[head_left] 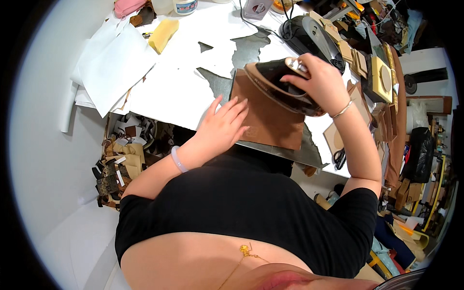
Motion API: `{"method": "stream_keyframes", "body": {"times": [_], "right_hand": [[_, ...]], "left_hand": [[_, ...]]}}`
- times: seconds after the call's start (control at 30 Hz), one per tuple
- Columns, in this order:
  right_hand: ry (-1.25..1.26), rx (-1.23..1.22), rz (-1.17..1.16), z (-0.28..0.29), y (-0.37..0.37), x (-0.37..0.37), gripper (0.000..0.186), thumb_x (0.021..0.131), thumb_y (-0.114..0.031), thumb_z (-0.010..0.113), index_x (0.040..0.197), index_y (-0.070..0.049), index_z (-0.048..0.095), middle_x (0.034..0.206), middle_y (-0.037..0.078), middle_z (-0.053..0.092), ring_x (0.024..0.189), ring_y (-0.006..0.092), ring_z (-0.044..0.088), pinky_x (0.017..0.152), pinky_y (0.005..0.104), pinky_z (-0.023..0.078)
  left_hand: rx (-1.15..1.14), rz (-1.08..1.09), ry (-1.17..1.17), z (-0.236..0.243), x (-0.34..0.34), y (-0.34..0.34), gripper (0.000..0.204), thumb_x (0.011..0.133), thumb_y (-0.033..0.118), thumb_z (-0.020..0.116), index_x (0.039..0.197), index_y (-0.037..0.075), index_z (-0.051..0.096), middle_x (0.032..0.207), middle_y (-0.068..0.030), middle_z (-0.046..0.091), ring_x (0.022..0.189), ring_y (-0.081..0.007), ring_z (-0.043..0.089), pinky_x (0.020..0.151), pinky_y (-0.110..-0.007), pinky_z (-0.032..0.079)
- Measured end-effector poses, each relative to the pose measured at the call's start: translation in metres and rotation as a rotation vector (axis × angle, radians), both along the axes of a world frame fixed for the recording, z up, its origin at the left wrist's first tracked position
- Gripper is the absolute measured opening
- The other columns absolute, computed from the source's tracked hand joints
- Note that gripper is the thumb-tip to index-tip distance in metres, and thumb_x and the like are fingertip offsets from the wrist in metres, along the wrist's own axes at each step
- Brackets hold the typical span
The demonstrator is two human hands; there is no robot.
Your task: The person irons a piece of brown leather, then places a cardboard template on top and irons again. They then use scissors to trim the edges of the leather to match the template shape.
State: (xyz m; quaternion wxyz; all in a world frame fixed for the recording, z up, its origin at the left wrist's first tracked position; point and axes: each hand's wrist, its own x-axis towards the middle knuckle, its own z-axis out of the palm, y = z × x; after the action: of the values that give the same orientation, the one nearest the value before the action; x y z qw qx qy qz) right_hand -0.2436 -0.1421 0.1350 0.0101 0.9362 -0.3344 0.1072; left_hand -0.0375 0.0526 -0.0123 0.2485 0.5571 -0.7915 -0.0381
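A flat brown panel [270, 126], leather-like, lies at the table's near edge. My left hand [222, 121] rests at its left side, fingers stretched and spread, holding nothing. With my right hand [321, 79] I grip the handle of a dark clothes iron [273, 79], fingers wrapped round it. The iron is over the panel's far right part, its tip toward the far left. Whether its soleplate touches the panel, I cannot tell. The panel's far right corner is hidden behind the iron.
White sheets [116, 63] and a yellow sponge [164, 35] lie at the far left. A black iron base [314, 38] stands at the far right with a cord. Black-handled scissors [340, 158] lie near the right edge. A scrap-filled bin [121, 159] stands below the table at left.
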Motion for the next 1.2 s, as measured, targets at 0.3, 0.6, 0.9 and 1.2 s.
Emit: {"method": "stream_keyframes", "body": {"times": [0.3, 0.6, 0.9, 1.2], "right_hand": [[0.026, 0.094, 0.102, -0.031, 0.002, 0.020, 0.048, 0.085, -0.048, 0.082, 0.092, -0.005, 0.062, 0.080, 0.016, 0.069, 0.074, 0.0377, 0.068, 0.065, 0.0435, 0.055], [0.066, 0.173, 0.138, -0.033, -0.013, 0.038, 0.052, 0.088, -0.053, 0.075, 0.101, -0.005, 0.062, 0.090, 0.015, 0.070, 0.083, 0.0371, 0.071, 0.072, 0.0451, 0.057], [0.016, 0.214, 0.095, -0.033, -0.008, 0.035, 0.051, 0.085, -0.050, 0.079, 0.095, -0.004, 0.059, 0.087, 0.013, 0.070, 0.085, 0.0342, 0.072, 0.074, 0.0421, 0.058], [-0.005, 0.258, 0.067, -0.030, -0.007, 0.034, 0.049, 0.083, -0.049, 0.080, 0.094, -0.005, 0.064, 0.088, 0.013, 0.072, 0.087, 0.0345, 0.072, 0.076, 0.0436, 0.057]], "left_hand": [[0.009, -0.073, 0.092, -0.009, 0.007, 0.011, 0.035, 0.096, 0.022, 0.067, 0.127, 0.006, 0.067, 0.140, -0.0086, 0.063, 0.135, -0.0252, 0.055, 0.118, -0.051, 0.033], [-0.034, -0.063, 0.143, -0.005, 0.004, 0.003, 0.033, 0.091, 0.017, 0.071, 0.122, 0.006, 0.071, 0.133, -0.0092, 0.066, 0.128, -0.0289, 0.059, 0.114, -0.052, 0.037], [-0.062, -0.047, 0.084, -0.010, 0.000, 0.002, 0.031, 0.090, 0.021, 0.072, 0.119, 0.010, 0.073, 0.131, -0.0053, 0.068, 0.127, -0.0260, 0.059, 0.115, -0.051, 0.037], [-0.076, -0.044, 0.098, -0.008, -0.002, 0.005, 0.029, 0.089, 0.018, 0.071, 0.117, 0.010, 0.074, 0.127, -0.0043, 0.069, 0.124, -0.0244, 0.061, 0.116, -0.050, 0.035]]}}
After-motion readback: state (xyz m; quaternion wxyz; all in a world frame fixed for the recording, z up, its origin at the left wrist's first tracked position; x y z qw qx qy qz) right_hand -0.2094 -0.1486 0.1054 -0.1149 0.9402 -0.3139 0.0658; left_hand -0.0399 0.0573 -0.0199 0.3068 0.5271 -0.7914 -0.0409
